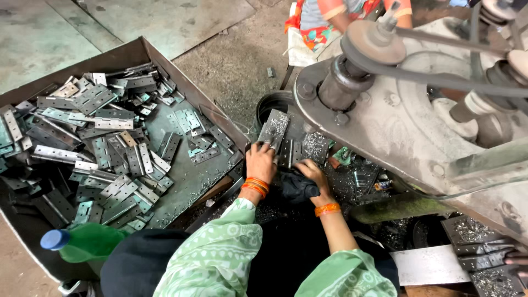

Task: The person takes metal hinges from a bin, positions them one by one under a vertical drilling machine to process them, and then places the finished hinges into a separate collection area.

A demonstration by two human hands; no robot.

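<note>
Left fingers [268,147]: curled over the lower edge of a grey metal hinge plate [274,127], pinching it; the plate stands tilted and is dusted with bright metal shavings.
Left hand [260,162]: stretched forward from a pale green patterned sleeve [214,253], orange bangles [256,186] at the wrist.
Right fingers [303,168]: bent downward and closed around a dark cloth [298,187]; how tightly they grip cannot be told.
Right hand [312,175]: just beside the left, an orange bangle [327,209] on its wrist.
Work spot: a second shaving-covered hinge [314,146] lies just right of the held plate, at the foot of the machine, with loose shavings [352,184] scattered all about.
Machine: a heavy grey cast body [407,132] with a pulley [374,41] and a dark drive belt [440,77] fills the right side.
Tray: a large, shallow metal tray [190,184] to the left holds a jumbled heap of hinges [104,148].
Bottle: a green plastic bottle with a blue cap [82,243] lies near the tray's near corner.
Lower right: a flat pale sheet [429,265] and more dark hinges [484,253], with another person's fingertips [517,263] at the edge.
Top: another person in bright orange clothing [335,11] sits beyond the machine.
Floor: bare, stained concrete [231,60].
</note>
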